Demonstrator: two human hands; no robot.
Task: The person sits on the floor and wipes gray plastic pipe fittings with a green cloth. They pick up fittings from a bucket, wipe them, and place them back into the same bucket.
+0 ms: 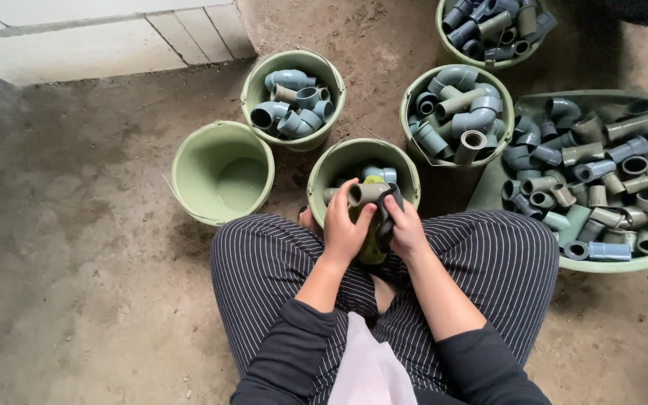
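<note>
Above the nearest green bucket (339, 161), left hand (345, 229) grips an olive pipe fitting (365, 193); right hand (403, 225) clasps a dark fitting (388, 214); advisable to align squarely.

Soft, even daylight; sharp throughout.

No glare. Faint shadows sit beside the buckets (221, 172) on the dirt floor (76, 247). Upper right corner falls dark. Slight wide-angle bend at edges; pale pavement (76, 37) upper left reads brightest.
</note>
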